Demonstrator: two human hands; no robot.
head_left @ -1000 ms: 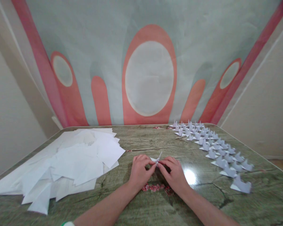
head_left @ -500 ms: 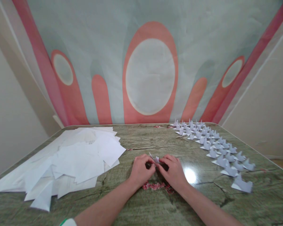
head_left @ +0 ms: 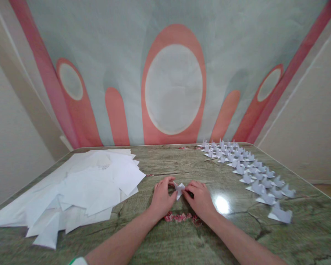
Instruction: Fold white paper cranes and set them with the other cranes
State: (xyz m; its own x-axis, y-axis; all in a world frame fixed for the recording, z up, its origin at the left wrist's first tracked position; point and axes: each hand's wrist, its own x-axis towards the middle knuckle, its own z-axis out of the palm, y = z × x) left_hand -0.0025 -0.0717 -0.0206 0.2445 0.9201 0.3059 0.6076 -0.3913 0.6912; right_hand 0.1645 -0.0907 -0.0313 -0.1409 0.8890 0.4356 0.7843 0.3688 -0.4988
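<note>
A small white paper crane (head_left: pixel 179 190) is between my hands, low over the middle of the table. My right hand (head_left: pixel 199 197) pinches its right side between thumb and index finger. On its other side my left hand (head_left: pixel 163 197) curves round with thumb and fingers apart. The left fingertips are close to the crane's left edge; whether they touch it I cannot tell. Over on the right stand several finished white paper cranes (head_left: pixel 256 187) in slanting rows, the nearest crane (head_left: pixel 280 213) a little apart from the others.
A wide, loose pile of white paper sheets (head_left: pixel 91 184) covers the left of the wood-patterned table (head_left: pixel 160 162). One folded paper piece (head_left: pixel 48 232) lies at the pile's front edge. Behind the table hangs a printed backdrop (head_left: pixel 173 88).
My left thumb and fingers have spread from their pinch, so more of the crane shows. My right hand keeps its pinch. The whole view has shifted slightly.
</note>
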